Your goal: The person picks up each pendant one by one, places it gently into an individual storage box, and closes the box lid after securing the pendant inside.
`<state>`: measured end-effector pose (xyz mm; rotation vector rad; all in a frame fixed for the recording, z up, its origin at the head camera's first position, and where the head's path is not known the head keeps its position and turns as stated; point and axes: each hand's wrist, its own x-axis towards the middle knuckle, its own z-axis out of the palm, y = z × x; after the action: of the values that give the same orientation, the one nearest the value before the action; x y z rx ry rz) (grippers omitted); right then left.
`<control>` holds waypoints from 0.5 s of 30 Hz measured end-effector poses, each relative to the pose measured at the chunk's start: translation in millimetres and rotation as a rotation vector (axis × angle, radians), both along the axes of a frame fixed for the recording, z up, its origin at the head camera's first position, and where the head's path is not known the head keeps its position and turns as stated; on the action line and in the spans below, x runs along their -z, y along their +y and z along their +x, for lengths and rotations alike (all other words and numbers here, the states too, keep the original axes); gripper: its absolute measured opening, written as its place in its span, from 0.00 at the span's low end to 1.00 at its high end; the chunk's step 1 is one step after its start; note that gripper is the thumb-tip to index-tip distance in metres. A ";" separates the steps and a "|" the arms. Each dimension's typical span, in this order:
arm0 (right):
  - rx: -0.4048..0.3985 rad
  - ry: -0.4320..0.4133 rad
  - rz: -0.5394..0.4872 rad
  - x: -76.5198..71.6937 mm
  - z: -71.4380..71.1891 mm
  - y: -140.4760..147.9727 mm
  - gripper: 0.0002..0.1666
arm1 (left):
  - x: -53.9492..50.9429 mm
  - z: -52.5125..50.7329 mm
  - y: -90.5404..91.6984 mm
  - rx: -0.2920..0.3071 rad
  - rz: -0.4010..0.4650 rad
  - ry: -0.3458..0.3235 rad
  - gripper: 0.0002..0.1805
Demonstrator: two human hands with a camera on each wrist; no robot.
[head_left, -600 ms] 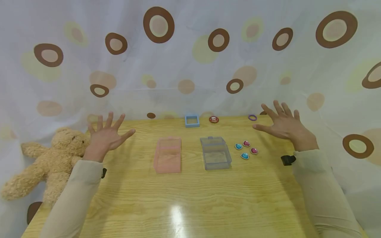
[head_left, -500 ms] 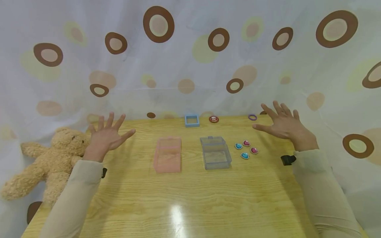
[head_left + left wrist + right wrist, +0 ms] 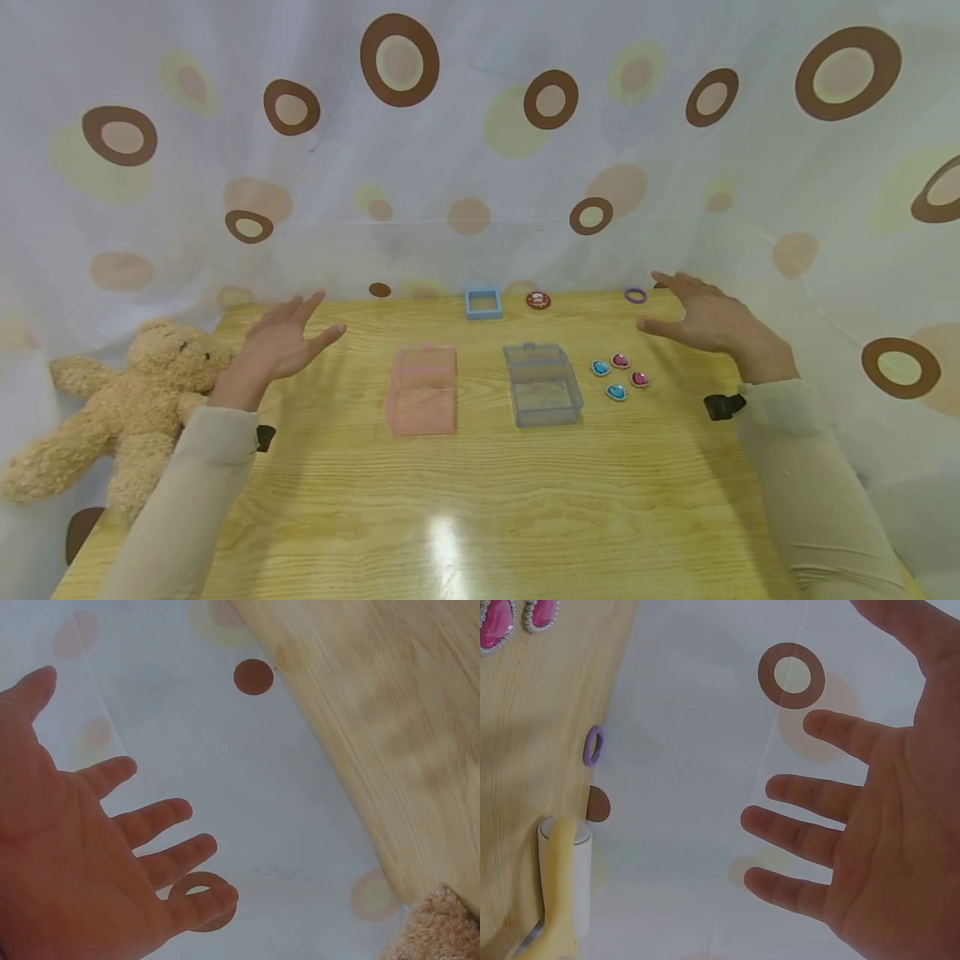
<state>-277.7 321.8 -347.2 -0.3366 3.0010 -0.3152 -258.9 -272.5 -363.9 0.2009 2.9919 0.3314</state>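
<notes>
While the left hand (image 3: 281, 342) hovers near the table's (image 3: 480, 492) far left corner beside the teddy bear (image 3: 142, 396), fingers straight, the right hand (image 3: 708, 321) hangs near the far right corner, fingers also straight. Purple ring (image 3: 627, 296): far edge, near that corner. Four gems (image 3: 620, 361): inboard of right edge, beside gray box (image 3: 550, 417).

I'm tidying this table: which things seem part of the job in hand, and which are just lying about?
Likely the job, grouped centrally:
pink box
gray box
two blue gems
two pink gems

Probably lying about, near the edges:
teddy bear
blue frame
red disc
purple ring
yellow-and-white object
</notes>
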 end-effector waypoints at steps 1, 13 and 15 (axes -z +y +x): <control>-0.009 0.002 -0.009 1.3 -1.0 0.6 0.58 | 0.2 0.0 0.3 0.004 0.018 0.000 0.51; -0.045 0.052 -0.080 8.8 -2.1 2.1 0.54 | 4.9 4.5 9.7 -0.009 0.277 -0.044 0.49; -0.048 0.053 -0.092 9.2 -0.7 2.4 0.53 | 5.6 5.2 11.8 -0.012 0.311 -0.033 0.49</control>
<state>-278.4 324.2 -356.3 -0.4315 3.0309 -0.4474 -253.7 -260.7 -369.5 0.2037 2.8939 0.7923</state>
